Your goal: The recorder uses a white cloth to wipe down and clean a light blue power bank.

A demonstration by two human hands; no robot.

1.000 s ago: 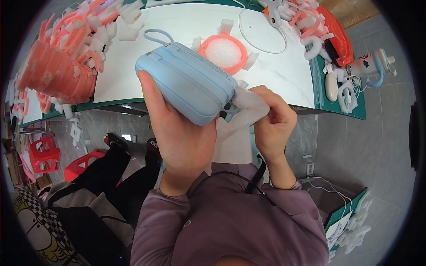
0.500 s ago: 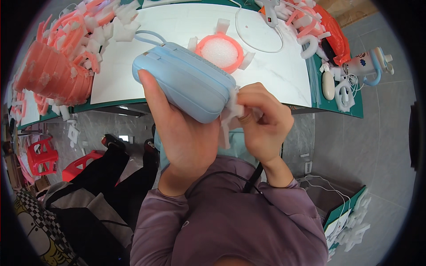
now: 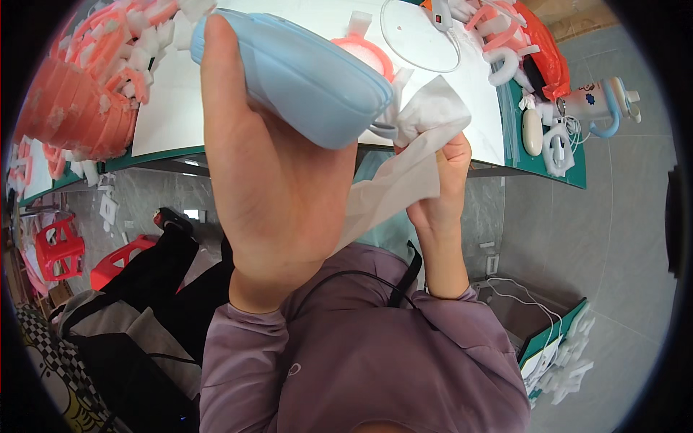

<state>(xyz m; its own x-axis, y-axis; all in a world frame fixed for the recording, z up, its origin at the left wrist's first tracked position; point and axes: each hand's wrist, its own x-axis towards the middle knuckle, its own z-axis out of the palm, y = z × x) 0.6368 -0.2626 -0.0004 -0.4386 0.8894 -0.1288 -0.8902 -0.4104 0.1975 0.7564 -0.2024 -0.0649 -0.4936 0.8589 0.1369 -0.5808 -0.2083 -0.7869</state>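
A light-blue, rounded oblong case is held up over the table's near edge, tilted down to the right. My left hand supports it from below, thumb along its left end; the other fingers are hidden behind it. A small grey loop shows at the case's lower right end. My right hand is closed on a thin, white, tissue-like cloth. The cloth bunches up over the fingers beside the case's right end, and a long strip hangs down behind my left wrist.
Behind the case, a pink foam ring with white foam tabs lies on the white tabletop. Pink foam pieces pile up at left. A white corded tool, white mouse-shaped object and blue-handled cup are at right. Someone's legs show lower left.
The case has risen and shifted left and away, its top now turned from view. My right hand has moved up, and the crumpled cloth has spread into a long strip.
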